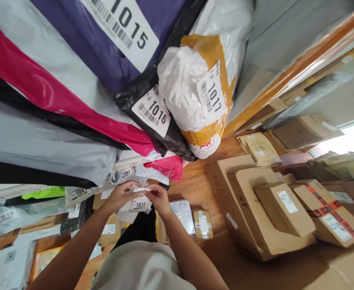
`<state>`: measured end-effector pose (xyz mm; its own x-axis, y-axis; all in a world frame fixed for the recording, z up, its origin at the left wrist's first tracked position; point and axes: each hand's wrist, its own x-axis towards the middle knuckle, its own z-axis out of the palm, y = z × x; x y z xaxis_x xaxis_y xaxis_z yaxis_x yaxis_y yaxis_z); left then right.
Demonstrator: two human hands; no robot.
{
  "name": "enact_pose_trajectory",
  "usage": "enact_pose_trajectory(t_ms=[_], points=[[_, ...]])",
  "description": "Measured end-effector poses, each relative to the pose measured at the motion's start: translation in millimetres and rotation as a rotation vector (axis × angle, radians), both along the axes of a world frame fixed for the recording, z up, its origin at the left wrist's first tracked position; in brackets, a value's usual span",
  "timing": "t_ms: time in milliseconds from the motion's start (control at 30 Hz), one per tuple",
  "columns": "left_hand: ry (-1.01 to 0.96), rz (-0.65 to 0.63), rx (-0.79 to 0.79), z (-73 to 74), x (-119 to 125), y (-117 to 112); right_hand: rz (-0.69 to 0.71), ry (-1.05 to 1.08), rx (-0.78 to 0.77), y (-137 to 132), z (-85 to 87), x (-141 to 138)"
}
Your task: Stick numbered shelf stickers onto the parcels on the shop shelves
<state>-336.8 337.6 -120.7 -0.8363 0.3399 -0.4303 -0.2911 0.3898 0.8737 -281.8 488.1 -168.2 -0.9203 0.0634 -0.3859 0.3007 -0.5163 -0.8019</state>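
My left hand (121,196) and my right hand (158,196) meet in front of my body, fingers closed in a pinch. Between them is a small white label (140,190), its number partly covered by my fingers. Just below it shows another white label (140,204) marked 1012, over crumpled pale plastic (128,213). I cannot tell whether the two labels are joined. Close beyond my left hand lies a pale plastic parcel (126,174) marked 1007. A bright pink parcel (169,167) sits past my right hand.
Stacked above are a purple parcel (83,36) marked 1015, a black one (171,141) marked 1016 and a white-and-yellow one (180,80) marked 1017. Cardboard boxes (243,209) crowd the wooden floor (195,181) at right. More parcels (10,262) lie at lower left.
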Motion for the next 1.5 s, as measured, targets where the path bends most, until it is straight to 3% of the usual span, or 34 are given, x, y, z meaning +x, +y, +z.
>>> enact_pose_trajectory(t_ms=[233, 433, 600, 733, 900, 1000, 1167, 1367, 1433, 1500], points=[[0.021, 0.052, -0.083, -20.5, 24, 15, -0.219, -0.041, 0.175, -5, -15.6, 11], [0.109, 0.158, -0.187, -32.3, 20, 17, -0.285, -0.036, 0.181, -19, -17.3, -16], [0.061, 0.077, -0.178, -24.1, 11, 5, -0.327, -0.066, 0.221, -29, -26.8, -56], [0.019, 0.008, -0.238, -13.5, 16, -8, -0.323, -0.148, 0.350, -27, -35.5, -76], [0.105, 0.007, -0.193, -12.8, 18, -23, -0.292, -0.184, 0.569, -29, -24.9, -71], [0.141, 0.001, -0.198, -11.7, 14, -29, -0.240, -0.114, 0.605, -32, -13.8, -63], [0.155, -0.004, -0.192, -3.6, 6, -33, -0.186, -0.054, 0.495, -28, -8.5, -48], [0.272, -0.213, -0.186, -3.9, -8, -6, -0.059, -0.059, 0.092, -26, -11.5, -22], [0.308, -0.172, -0.248, -5.8, -22, 4, -0.098, -0.064, -0.020, -21, -12.8, -14], [0.364, -0.051, -0.326, -6.8, -43, 13, -0.176, -0.072, -0.102, -11, -14.5, -6]])
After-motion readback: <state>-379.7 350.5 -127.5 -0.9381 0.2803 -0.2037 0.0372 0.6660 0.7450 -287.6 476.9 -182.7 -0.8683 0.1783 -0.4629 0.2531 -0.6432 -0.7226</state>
